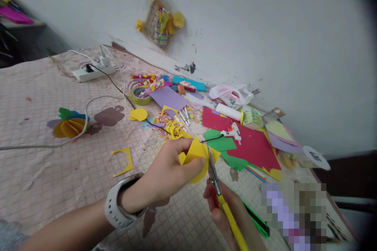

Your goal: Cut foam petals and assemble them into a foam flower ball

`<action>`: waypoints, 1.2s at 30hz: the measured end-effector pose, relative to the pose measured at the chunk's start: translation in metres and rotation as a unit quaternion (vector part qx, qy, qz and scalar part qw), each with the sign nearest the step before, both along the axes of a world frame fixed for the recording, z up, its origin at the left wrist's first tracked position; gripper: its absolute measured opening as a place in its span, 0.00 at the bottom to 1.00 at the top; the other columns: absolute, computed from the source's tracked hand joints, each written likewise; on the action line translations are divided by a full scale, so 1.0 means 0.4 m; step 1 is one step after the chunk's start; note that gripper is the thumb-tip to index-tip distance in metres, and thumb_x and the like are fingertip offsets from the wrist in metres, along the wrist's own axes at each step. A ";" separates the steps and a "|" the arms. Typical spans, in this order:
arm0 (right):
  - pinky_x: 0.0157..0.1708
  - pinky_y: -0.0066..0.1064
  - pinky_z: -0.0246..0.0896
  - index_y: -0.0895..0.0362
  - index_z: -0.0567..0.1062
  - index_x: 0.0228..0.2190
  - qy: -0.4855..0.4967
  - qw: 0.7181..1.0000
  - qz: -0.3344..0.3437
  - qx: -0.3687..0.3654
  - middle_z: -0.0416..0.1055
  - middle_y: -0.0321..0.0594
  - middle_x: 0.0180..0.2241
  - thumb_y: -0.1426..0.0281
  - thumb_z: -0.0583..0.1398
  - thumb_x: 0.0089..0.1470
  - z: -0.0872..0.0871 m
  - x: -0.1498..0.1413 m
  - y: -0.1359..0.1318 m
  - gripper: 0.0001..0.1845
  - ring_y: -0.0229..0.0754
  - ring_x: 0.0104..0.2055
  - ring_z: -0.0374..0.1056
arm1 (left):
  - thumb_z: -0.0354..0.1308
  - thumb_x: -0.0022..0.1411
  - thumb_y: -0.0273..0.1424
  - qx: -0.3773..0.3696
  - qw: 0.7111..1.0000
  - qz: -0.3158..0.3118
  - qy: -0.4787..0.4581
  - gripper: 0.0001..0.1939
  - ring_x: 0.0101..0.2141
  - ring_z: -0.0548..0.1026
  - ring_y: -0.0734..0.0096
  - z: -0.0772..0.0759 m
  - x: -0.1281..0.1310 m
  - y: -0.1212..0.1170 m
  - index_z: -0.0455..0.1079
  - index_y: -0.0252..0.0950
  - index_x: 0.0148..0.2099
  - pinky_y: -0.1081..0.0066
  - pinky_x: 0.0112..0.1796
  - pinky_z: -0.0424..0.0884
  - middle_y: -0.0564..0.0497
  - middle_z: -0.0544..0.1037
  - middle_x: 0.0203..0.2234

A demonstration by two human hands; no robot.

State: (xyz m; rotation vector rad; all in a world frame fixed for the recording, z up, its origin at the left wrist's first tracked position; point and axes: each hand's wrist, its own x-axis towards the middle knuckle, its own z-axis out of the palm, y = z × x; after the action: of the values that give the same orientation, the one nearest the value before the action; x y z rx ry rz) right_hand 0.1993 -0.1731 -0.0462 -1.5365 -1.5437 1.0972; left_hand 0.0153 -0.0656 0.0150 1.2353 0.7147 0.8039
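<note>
My left hand (pixel 166 172), with a watch (pixel 116 206) on its wrist, pinches a piece of yellow craft paper (pixel 198 150) between thumb and fingers. The paper has a rounded lower edge and a pointed corner at the right. In my right hand (pixel 228 215) is a pair of scissors (pixel 214 176) with yellow and red handles. Its blades point up and lie against the right part of the paper; how far apart they are is hard to see. A yellow offcut (pixel 130 160) with a round hole lies left of my left hand.
A red sheet (pixel 250 145) bears a white glue gun (pixel 235 132), its dark cord crossing the table. Green sheets (pixel 216 139), yellow scraps (pixel 176 128) and a tape roll (pixel 140 96) lie behind my hands. A green cutter (pixel 259 221) is at right, a paper flower (pixel 70 126) at left.
</note>
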 end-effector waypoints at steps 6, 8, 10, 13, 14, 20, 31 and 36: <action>0.22 0.29 0.57 0.52 0.70 0.32 0.015 1.000 0.003 -0.007 0.62 0.34 0.22 0.42 0.55 0.54 0.031 -0.006 -0.003 0.26 0.40 0.23 0.59 | 0.58 0.55 0.34 -0.005 1.000 -0.004 -0.001 0.09 0.23 0.65 0.76 0.002 0.000 -0.003 0.67 0.33 0.30 0.75 0.23 0.60 0.54 0.69 0.22; 0.22 0.29 0.58 0.52 0.70 0.32 0.017 1.000 -0.002 -0.007 0.63 0.35 0.23 0.42 0.56 0.53 0.038 -0.007 -0.002 0.25 0.40 0.24 0.60 | 0.58 0.55 0.35 -0.010 1.000 -0.006 -0.003 0.09 0.23 0.65 0.76 0.003 -0.001 -0.003 0.67 0.33 0.30 0.75 0.23 0.60 0.54 0.69 0.22; 0.22 0.29 0.58 0.52 0.70 0.31 0.019 1.000 -0.002 -0.008 0.64 0.35 0.24 0.41 0.56 0.53 0.040 -0.006 -0.002 0.26 0.40 0.25 0.61 | 0.58 0.55 0.35 -0.015 1.000 -0.009 -0.004 0.10 0.23 0.65 0.76 0.005 -0.001 -0.003 0.67 0.33 0.30 0.75 0.24 0.60 0.53 0.70 0.22; 0.22 0.29 0.57 0.52 0.69 0.30 0.014 1.000 0.004 -0.017 0.63 0.35 0.24 0.40 0.55 0.53 0.037 -0.002 -0.003 0.27 0.41 0.25 0.60 | 0.58 0.55 0.35 -0.027 1.000 -0.010 -0.008 0.10 0.23 0.65 0.76 0.007 0.000 -0.003 0.67 0.32 0.30 0.75 0.24 0.61 0.53 0.70 0.22; 0.22 0.29 0.56 0.52 0.69 0.31 0.012 1.000 0.005 -0.019 0.62 0.35 0.23 0.40 0.54 0.53 0.036 -0.001 -0.003 0.28 0.41 0.25 0.60 | 0.58 0.55 0.35 -0.030 0.999 -0.011 -0.009 0.10 0.23 0.65 0.76 0.007 0.000 -0.003 0.67 0.32 0.30 0.75 0.24 0.61 0.53 0.69 0.22; 0.20 0.29 0.48 0.52 0.66 0.30 0.020 0.999 0.025 -0.037 0.58 0.32 0.22 0.37 0.52 0.52 0.033 0.004 -0.003 0.30 0.39 0.22 0.54 | 0.58 0.55 0.35 -0.029 0.999 -0.019 -0.019 0.10 0.22 0.65 0.77 0.006 -0.001 -0.003 0.67 0.32 0.30 0.75 0.23 0.60 0.54 0.69 0.22; 0.21 0.29 0.47 0.52 0.65 0.30 0.032 0.998 0.027 -0.036 0.58 0.32 0.22 0.39 0.52 0.54 0.022 0.012 -0.008 0.28 0.37 0.23 0.54 | 0.59 0.55 0.35 -0.028 0.999 -0.029 -0.003 0.10 0.23 0.66 0.77 0.005 -0.002 0.001 0.68 0.33 0.30 0.75 0.24 0.62 0.54 0.70 0.22; 0.23 0.30 0.47 0.53 0.66 0.30 0.028 0.999 0.012 -0.043 0.59 0.32 0.23 0.39 0.52 0.53 0.038 0.001 -0.008 0.29 0.38 0.24 0.55 | 0.59 0.54 0.34 -0.024 0.999 -0.028 -0.004 0.09 0.23 0.66 0.76 0.006 -0.003 0.001 0.67 0.33 0.30 0.75 0.24 0.62 0.54 0.70 0.23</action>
State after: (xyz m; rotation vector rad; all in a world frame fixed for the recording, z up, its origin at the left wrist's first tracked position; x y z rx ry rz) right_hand 0.1998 -0.1764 -0.0310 -1.5341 -1.4987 1.2242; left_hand 0.0140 -0.0653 0.0175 1.2032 0.6854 0.7414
